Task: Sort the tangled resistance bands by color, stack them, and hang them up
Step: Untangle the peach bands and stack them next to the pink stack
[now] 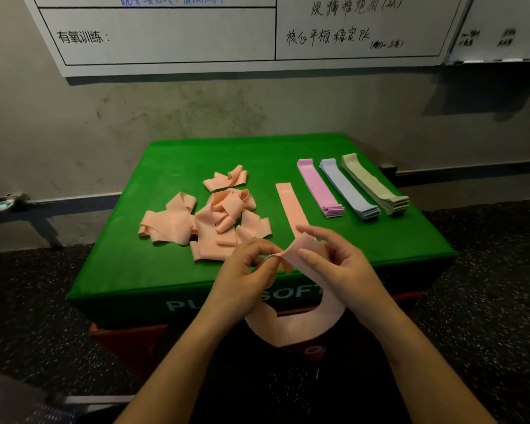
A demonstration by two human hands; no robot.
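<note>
I had both hands on one peach band [291,328]: left hand [248,280] fingers pinched its edge, right hand [340,267] fingers gripped the fold, above the desk [166,270] front edge.

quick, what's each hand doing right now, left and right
Left hand: closed, its grip pinching one end of the peach band.
Right hand: closed on the same peach band, fingers curled round it.

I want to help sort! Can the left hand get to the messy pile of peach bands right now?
Probably not at once. The left hand is busy pinching the peach band together with the right hand. The path itself looks free: the tangled peach pile lies just beyond it on the green box, nothing between.
</note>
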